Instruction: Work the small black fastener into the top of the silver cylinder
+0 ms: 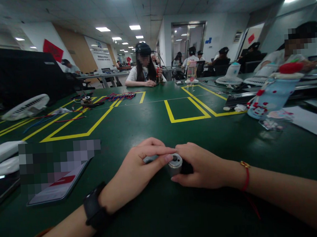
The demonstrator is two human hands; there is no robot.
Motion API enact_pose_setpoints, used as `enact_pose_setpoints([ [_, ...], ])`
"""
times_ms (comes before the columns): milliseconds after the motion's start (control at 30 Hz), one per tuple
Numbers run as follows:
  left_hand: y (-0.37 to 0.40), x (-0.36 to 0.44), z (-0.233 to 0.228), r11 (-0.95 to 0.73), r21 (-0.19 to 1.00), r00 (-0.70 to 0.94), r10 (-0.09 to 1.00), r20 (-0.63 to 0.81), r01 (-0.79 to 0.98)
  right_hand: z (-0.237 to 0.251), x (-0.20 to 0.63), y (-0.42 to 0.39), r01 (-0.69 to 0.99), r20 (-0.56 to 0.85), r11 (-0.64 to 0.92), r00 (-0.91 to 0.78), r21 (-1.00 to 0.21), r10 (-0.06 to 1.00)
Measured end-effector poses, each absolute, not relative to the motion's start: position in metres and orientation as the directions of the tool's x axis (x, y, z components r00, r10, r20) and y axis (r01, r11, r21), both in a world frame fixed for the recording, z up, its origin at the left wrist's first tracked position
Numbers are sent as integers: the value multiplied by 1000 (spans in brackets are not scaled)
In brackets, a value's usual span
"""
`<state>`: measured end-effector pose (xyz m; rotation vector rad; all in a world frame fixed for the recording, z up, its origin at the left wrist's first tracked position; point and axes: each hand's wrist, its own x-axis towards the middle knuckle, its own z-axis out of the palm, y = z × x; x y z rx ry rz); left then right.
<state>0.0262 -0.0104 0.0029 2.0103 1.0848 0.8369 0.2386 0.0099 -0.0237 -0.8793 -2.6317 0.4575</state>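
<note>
A small silver metal cylinder [175,163], like a little motor, stands on the green table [159,125] near the front edge. My right hand [204,165] is wrapped around its right side and grips it. My left hand [140,166] comes in from the left, its fingertips pressed on the cylinder's top and on a small grey part beside it. A black watch sits on my left wrist and a red string on my right wrist.
A phone [57,187] lies at the front left. White fans [26,107] stand at the left and far right. A blue bottle [270,95] and papers [309,120] lie at the right. Red and blue wires [119,96] lie before a seated person [144,71] across the table.
</note>
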Motion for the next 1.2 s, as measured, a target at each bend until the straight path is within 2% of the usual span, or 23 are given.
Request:
enact_pose_setpoints([
  [267,-7,20,2,-390,821,411,886,212,418,-22,238,10,492,219,774,-768,-399,602],
  [433,3,13,-4,-227,864,306,948,90,448,-19,238,9,499,233,775,-760,-387,606],
  [600,9,10,-10,-121,887,268,963,-3,445,-17,238,9,506,219,769,-760,-390,612],
  [1200,7,9,-11,-134,873,302,953,-15,468,-17,237,9,513,202,762,-760,-395,617],
])
